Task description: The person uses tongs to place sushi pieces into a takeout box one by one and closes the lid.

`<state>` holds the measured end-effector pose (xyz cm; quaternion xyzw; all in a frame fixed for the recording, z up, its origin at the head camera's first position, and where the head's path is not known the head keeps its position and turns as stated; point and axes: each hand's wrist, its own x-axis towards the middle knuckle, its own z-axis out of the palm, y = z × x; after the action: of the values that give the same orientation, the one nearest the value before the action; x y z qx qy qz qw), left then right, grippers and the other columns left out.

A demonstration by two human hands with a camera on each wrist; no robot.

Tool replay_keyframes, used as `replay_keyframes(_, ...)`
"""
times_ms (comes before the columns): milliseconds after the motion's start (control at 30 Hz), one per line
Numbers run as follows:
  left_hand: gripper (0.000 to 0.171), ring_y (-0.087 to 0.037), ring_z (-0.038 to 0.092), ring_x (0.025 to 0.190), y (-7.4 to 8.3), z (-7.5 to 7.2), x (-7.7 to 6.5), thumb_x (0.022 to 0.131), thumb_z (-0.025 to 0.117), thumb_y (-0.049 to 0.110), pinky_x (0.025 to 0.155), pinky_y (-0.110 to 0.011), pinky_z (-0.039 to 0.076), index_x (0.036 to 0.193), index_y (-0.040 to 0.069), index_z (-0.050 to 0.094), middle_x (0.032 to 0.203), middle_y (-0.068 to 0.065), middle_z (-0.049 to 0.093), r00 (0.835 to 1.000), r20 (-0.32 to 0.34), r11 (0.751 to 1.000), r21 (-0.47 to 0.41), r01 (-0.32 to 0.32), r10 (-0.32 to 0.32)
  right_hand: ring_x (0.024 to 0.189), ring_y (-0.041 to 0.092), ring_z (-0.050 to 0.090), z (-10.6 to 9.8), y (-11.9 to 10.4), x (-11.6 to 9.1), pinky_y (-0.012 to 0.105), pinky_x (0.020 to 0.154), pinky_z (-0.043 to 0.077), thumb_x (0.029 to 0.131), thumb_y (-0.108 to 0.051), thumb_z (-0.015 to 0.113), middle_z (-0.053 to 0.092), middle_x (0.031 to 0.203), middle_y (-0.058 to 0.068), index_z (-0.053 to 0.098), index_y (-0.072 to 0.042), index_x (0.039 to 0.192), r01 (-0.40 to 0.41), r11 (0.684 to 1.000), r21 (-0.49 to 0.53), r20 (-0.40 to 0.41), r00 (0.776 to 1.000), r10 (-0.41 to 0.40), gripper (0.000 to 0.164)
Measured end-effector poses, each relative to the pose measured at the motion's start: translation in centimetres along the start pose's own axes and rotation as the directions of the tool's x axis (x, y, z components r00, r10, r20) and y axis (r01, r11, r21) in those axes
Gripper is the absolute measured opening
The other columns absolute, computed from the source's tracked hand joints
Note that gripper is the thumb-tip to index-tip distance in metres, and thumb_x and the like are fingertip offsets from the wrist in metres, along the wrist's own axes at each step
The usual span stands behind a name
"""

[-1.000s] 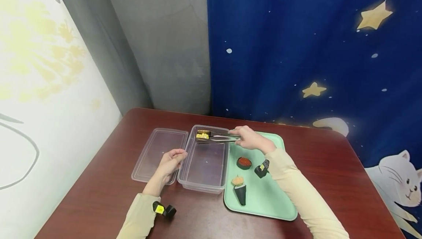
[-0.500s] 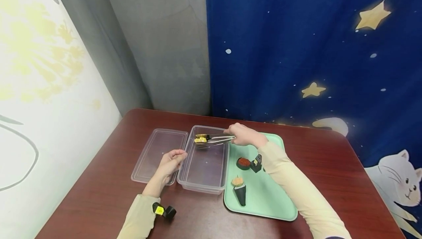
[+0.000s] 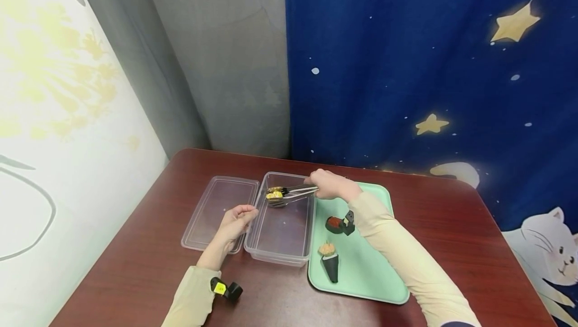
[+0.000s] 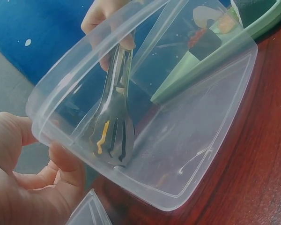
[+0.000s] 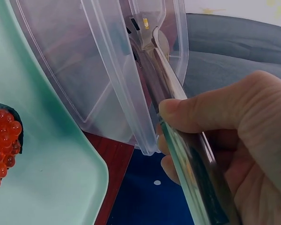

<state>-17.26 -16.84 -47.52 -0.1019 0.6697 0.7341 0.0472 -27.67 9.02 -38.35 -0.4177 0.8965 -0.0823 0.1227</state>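
- I see a red-brown table (image 3: 447,216).
- Behind it, a blue curtain (image 3: 352,66).
- On that I make out a large star (image 3: 516,23), a small star (image 3: 432,124), a cat (image 3: 548,241).
- Left of the blue curtain, grey cloth (image 3: 226,66).
- Far left, a white backdrop (image 3: 90,191), yellow-patterned.

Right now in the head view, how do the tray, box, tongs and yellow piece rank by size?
Largest to smallest:
Tray
Box
Tongs, partly hidden by the right hand
Yellow piece, judged by the part that shows
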Motion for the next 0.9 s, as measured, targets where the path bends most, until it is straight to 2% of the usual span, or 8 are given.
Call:
replay_keyframes(100, 0.012, -0.002, 0.036, 0.049, 0.1, 0.0, -0.1, 0.088, 0.059, 0.002, 0.045, -0.016, 0.029, 0.097, -0.005, 0.055, 0.063, 0.005, 0.050, 1.000, 0.003, 1.000, -0.001, -0.007, 0.007, 0.102, 0.027, 0.058, -0.1, -0.1, 0.0, 0.037, 0.087, 0.048, 0.076, 0.008, 0.059, 0.063, 0.111, 0.018, 0.062, 0.004, 0.116, -0.008, 1.000, -0.002, 0.003, 1.000, 0.008, 0.041)
replay_keyframes(200, 0.011, -0.002, 0.037, 0.049, 0.1, 0.0, -0.1, 0.088, 0.059, 0.002, 0.045, -0.016, 0.030, 0.097, -0.005, 0.055, 0.063, 0.005, 0.050, 1.000, 0.004, 1.000, 0.002, -0.010, 0.010, 0.089, 0.022, 0.057, -0.2, -0.1, 0.0, 0.034, 0.079, 0.048, 0.075, 0.008, 0.059, 0.065, 0.104, 0.015, 0.064, 0.003, 0.113, -0.007, 1.000, -0.002, 0.005, 1.000, 0.007, 0.039)
replay_keyframes(300, 0.012, -0.003, 0.037, 0.048, 0.1, 0.0, 0.0, 0.089, 0.059, 0.002, 0.045, -0.016, 0.031, 0.097, -0.005, 0.055, 0.064, 0.005, 0.051, 1.000, 0.003, 1.000, 0.016, -0.011, 0.011, 0.077, 0.016, 0.050, -0.3, -0.1, 0.1, 0.030, 0.071, 0.046, 0.074, 0.009, 0.059, 0.066, 0.097, 0.013, 0.066, 0.001, 0.110, -0.004, 1.000, 0.003, 0.009, 1.000, 0.004, 0.037)
replay_keyframes(367, 0.012, -0.003, 0.037, 0.048, 0.1, 0.0, 0.0, 0.089, 0.059, 0.003, 0.045, -0.016, 0.031, 0.097, -0.004, 0.055, 0.064, 0.005, 0.051, 1.000, -0.001, 1.000, 0.019, -0.009, 0.009, 0.074, 0.015, 0.047, -0.3, -0.1, 0.1, 0.029, 0.069, 0.045, 0.074, 0.009, 0.059, 0.066, 0.096, 0.012, 0.067, 0.000, 0.109, -0.004, 1.000, 0.005, 0.012, 1.000, 0.004, 0.037)
replay_keyframes(467, 0.013, -0.003, 0.037, 0.048, 0.0, 0.0, 0.0, 0.089, 0.059, 0.003, 0.045, -0.016, 0.031, 0.098, -0.005, 0.055, 0.064, 0.005, 0.051, 1.000, -0.003, 1.000, 0.024, -0.008, 0.008, 0.078, 0.016, 0.051, -0.2, 0.0, 0.1, 0.029, 0.071, 0.046, 0.075, 0.009, 0.059, 0.066, 0.100, 0.014, 0.066, 0.001, 0.111, -0.003, 1.000, 0.003, 0.015, 1.000, 0.003, 0.038)
replay_keyframes(600, 0.012, -0.003, 0.037, 0.049, -0.1, 0.1, 0.0, 0.089, 0.059, 0.002, 0.045, -0.016, 0.031, 0.098, -0.004, 0.055, 0.064, 0.005, 0.050, 1.000, -0.009, 1.000, 0.019, -0.003, 0.003, 0.093, 0.024, 0.059, -0.3, 0.1, -0.3, 0.034, 0.079, 0.049, 0.075, 0.009, 0.059, 0.064, 0.108, 0.019, 0.063, 0.003, 0.116, 0.003, 1.000, 0.025, 0.007, 1.000, -0.003, 0.041)
replay_keyframes(667, 0.011, -0.003, 0.037, 0.049, -0.2, 0.1, -0.1, 0.089, 0.059, 0.002, 0.045, -0.016, 0.030, 0.097, -0.004, 0.056, 0.063, 0.005, 0.049, 1.000, -0.014, 1.000, 0.015, -0.002, 0.002, 0.100, 0.028, 0.059, -0.3, 0.2, -0.7, 0.036, 0.082, 0.049, 0.076, 0.007, 0.061, 0.062, 0.111, 0.020, 0.061, 0.004, 0.119, 0.004, 1.000, 0.030, -0.007, 1.000, -0.004, 0.042)
replay_keyframes(900, 0.014, -0.003, 0.037, 0.049, 0.0, 0.2, -0.2, 0.088, 0.061, 0.003, 0.045, -0.016, 0.030, 0.098, -0.004, 0.055, 0.063, 0.006, 0.048, 1.000, -0.018, 1.000, 0.015, 0.004, -0.004, 0.102, 0.030, 0.055, -0.3, 1.2, -2.7, 0.040, 0.084, 0.046, 0.080, -0.007, 0.067, 0.058, 0.114, 0.018, 0.050, 0.005, 0.130, 0.005, 0.997, 0.081, -0.080, 0.997, 0.001, 0.053)
